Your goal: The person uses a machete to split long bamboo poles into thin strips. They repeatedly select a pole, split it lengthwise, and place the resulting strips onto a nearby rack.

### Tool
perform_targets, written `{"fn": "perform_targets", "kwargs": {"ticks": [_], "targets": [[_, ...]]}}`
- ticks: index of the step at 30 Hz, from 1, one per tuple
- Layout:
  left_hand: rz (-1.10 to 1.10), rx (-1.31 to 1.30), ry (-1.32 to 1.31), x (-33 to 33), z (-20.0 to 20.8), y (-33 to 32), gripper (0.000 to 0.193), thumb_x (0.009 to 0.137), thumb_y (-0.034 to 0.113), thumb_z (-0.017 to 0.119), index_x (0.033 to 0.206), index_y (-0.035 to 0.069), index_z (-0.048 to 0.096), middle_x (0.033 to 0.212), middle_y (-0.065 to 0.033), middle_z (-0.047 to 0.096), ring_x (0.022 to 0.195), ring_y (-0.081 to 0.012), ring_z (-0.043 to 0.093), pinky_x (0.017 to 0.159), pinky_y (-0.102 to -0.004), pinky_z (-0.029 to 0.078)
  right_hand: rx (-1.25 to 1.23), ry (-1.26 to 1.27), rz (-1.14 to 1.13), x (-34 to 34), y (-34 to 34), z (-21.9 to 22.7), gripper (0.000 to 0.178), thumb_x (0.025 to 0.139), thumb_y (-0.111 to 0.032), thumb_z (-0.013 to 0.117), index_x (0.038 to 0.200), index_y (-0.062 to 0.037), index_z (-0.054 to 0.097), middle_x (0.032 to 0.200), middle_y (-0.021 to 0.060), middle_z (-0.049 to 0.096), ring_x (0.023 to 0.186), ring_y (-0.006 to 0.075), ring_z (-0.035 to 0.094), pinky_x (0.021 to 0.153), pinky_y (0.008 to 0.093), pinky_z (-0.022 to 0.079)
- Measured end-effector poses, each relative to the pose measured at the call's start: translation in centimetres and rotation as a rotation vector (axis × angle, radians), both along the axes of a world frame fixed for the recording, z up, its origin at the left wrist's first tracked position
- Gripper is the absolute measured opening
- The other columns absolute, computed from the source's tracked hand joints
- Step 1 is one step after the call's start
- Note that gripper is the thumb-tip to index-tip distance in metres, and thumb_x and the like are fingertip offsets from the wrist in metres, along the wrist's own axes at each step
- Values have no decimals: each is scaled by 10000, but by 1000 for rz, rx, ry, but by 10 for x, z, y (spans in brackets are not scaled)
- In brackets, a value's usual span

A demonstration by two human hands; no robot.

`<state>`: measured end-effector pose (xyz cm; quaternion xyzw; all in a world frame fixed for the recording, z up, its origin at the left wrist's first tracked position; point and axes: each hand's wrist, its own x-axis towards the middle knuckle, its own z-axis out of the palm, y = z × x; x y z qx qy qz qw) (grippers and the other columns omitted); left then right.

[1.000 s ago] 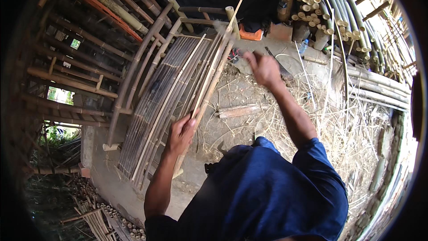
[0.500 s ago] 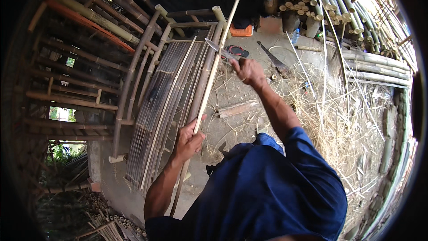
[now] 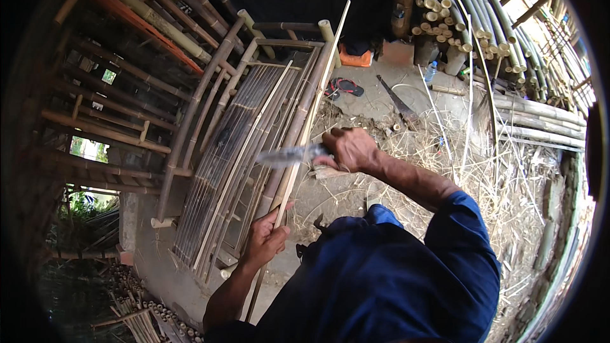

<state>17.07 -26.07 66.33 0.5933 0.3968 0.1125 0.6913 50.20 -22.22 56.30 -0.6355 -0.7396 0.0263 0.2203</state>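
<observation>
My left hand is closed round a long, pale bamboo strip, which slants up and away past a bamboo bench frame. In my right hand is a knife, its blade pointing left across the strip and blurred by motion. Whether the blade touches the strip I cannot tell. Just left of the strip lies the bamboo bench, with a slatted seat and thick poles along its edge. Loose thin strips rest lengthwise on the slats.
Pale shavings cover the floor at right. A saw and flip-flops lie beyond my right hand. Cut bamboo poles are stacked at the far right, near a plastic bottle. A bamboo rack stands at left.
My right hand has drawn the knife from the far part of the strip back toward me. The left hand keeps its hold on the strip. The whole view has shifted slightly.
</observation>
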Motion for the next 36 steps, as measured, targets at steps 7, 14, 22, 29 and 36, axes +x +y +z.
{"fn": "perform_targets", "kwargs": {"ticks": [7,14,22,29,36], "targets": [[-156,134,68,-39,12,-33,546,927,61,538,1463,1,456,651,64,407,571,-21,364,525,-217,313,-22,27,-628,147,40,-25,780,942,-717,378,881,-16,715,857,302,686,871,451,690,753,534,549],[-144,-155,308,-148,27,-66,449,938,229,701,1354,80,616,569,44,446,508,-44,406,487,-247,360,-210,215,-1175,309,-1,16,928,896,-810,275,1166,-36,712,1154,290,670,1126,437,635,940,509,501],[-53,-6,297,-137,-29,-32,366,1029,295,556,1109,-37,687,563,12,510,475,-67,492,449,-265,389,-211,354,-1148,338,-17,-7,1010,908,-806,254,1130,86,673,1147,355,634,1177,475,587,981,547,452],[6,235,56,28,-121,45,440,966,247,676,1323,13,570,643,75,483,528,-17,417,464,-215,318,-443,402,-553,48,-16,-32,880,961,-742,240,901,13,688,837,298,688,846,434,705,784,537,550],[21,125,25,86,-115,84,523,934,228,716,1354,-25,533,605,82,487,443,-11,406,392,-203,333,-307,409,-191,-85,-54,-45,709,943,-687,423,1006,-11,630,819,232,687,796,420,692,702,520,545]]}}
